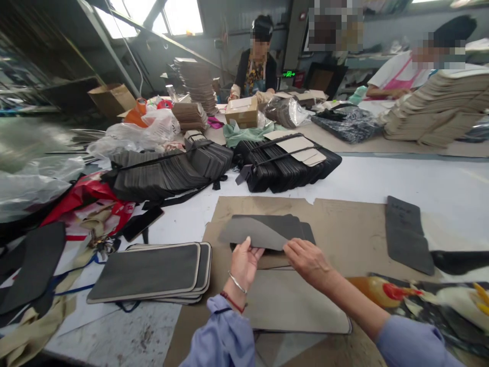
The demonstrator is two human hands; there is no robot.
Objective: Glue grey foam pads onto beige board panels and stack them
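Note:
A thin dark grey sheet (254, 232) is raised and bent between my two hands. My left hand (245, 262) pinches its lower edge, thumb on top. At its right corner, the fingers of my right hand (307, 257) are closed on it. Beneath lies a small pile of similar dark sheets (296, 224). Nearer to me, under my wrists, is a beige panel (294, 300) with rounded corners. To the left sits a stack of grey panels with pale rims (148, 272).
Brown cardboard (344, 224) covers the work area. Strapped bundles of black pieces (286, 163) and grey pieces (164, 171) stand behind. Glue-like bottles (370, 290) lie at right, near a dark panel (408, 232). A phone (143, 223) lies left. Two people work across the table.

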